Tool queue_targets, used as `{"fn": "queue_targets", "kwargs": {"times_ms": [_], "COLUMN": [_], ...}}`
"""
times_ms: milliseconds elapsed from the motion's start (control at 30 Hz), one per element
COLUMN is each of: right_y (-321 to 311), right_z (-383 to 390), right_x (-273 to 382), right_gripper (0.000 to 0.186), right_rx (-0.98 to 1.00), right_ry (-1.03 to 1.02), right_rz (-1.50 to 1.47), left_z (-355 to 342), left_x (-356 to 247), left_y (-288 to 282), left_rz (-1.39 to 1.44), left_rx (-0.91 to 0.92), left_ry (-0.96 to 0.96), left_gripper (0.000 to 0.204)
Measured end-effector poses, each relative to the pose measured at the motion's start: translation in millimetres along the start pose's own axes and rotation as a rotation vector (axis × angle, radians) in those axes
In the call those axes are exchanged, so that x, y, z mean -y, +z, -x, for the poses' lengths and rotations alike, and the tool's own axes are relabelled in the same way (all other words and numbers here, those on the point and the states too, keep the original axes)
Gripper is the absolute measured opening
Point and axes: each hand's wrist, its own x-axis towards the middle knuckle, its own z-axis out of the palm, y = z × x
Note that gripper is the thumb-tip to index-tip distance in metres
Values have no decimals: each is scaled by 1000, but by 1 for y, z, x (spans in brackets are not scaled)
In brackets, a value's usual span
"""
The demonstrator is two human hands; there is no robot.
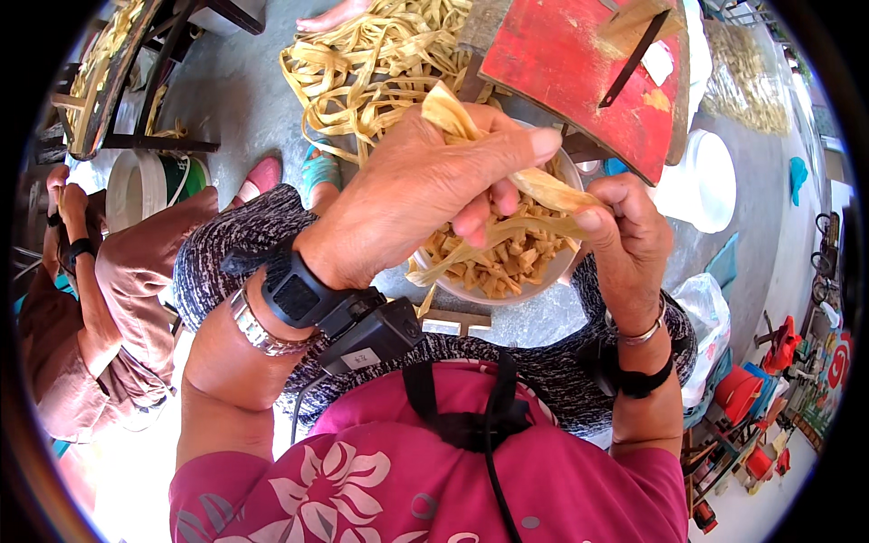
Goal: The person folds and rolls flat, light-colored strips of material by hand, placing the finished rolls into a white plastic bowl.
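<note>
A long, flat, yellowish strip (548, 192) runs between my two hands. My left hand (425, 185) is closed around it, with the thumb stretched along the strip and one end sticking up past the fingers. My right hand (629, 226) pinches the other end between thumb and fingertips. Just below my hands, between my knees, is a round, pale bowl (554, 276) holding many short cut pieces (507, 262) of the same colour. Part of its rim is hidden behind my left hand. Another strip hangs over the pieces beneath my fingers.
Ahead stands a red board (543, 54) with an upright dark blade (636, 59). Loose strips (380, 72) lie heaped at the far left of it. White bucket (711, 181) stands right; another bucket (136, 190) stands left, near a seated person (136, 271). A plastic bag (706, 317) lies by my right knee.
</note>
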Motion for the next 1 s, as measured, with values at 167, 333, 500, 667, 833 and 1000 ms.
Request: {"fn": "queue_targets", "kwargs": {"times_ms": [167, 333, 500, 667, 833, 1000], "right_y": [-10, -24, -29, -13, -16, -30], "right_z": [4, 4, -3, -4, -9, -2], "right_x": [7, 2, 7, 17, 34, 25], "right_gripper": [21, 23, 20, 24, 26, 32], "right_rx": [34, 37, 179, 331, 326, 220], "right_ry": [-41, -37, 139, 221, 187, 28], "right_rz": [85, 12, -58, -272, -173, -93], "left_z": [5, 5, 3, -5, -6, -3], "left_x": [-12, -12, -20, -16, -18, -23], "left_y": [-8, -16, -11, 3, 0, -3], "left_rz": [224, 290, 65, -29, 128, 89], "left_rx": [-46, -64, -85, -34, -44, -36], "left_ry": [45, 144, 242, 222, 266, 268], "left_gripper": [21, 19, 19, 11, 9, 8]}}
